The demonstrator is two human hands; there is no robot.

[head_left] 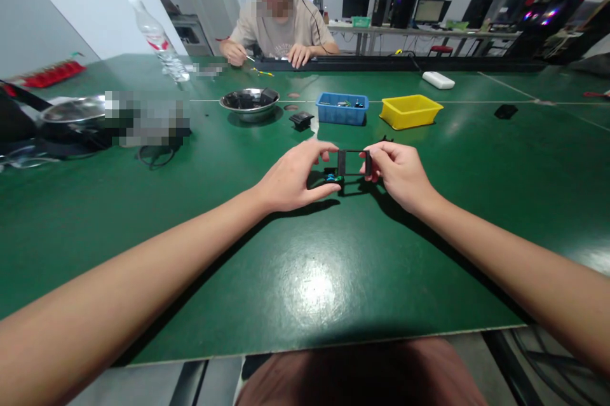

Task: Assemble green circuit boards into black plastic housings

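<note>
A black rectangular frame point(342, 163) with an open middle is held just above the green table. My right hand point(398, 171) pinches its right end between thumb and fingers. My left hand point(298, 174) is at the opposite end, thumb and forefinger spread apart. The forefinger tip is close to the upper left corner; whether it touches I cannot tell. A small green and blue electronic part point(332, 178) with black pieces shows between the left thumb and fingers, below the frame. Some small dark thing point(387, 139) pokes out behind my right hand, mostly hidden.
Beyond my hands stand a metal bowl point(250, 115) of black parts, a blue basket point(342, 115) with small parts and a yellow basket point(410, 115). A black piece point(302, 120) lies between bowl and blue basket. Across the green table point(229, 266) sits another person point(281, 31); a bottle point(162, 44) stands left.
</note>
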